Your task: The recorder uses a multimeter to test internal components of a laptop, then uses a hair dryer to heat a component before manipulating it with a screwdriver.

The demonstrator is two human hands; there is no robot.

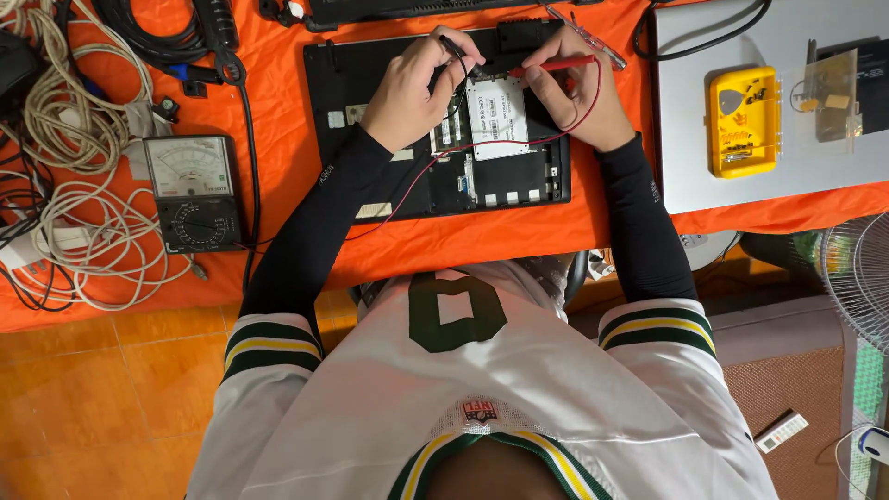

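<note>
On the orange table (444,245) lies an open black laptop (435,120) with its bottom cover off. Left hand (412,88) is closed around a black probe (454,51), tip pointing down and right toward the small green board (451,130) just under it. Right hand (585,97) pinches a red probe (551,65) that lies flat, its tip pointing left at the far edge of the white drive (497,116). Both hands are about as near. A meter with a dial (193,190) sits at the left.
</note>
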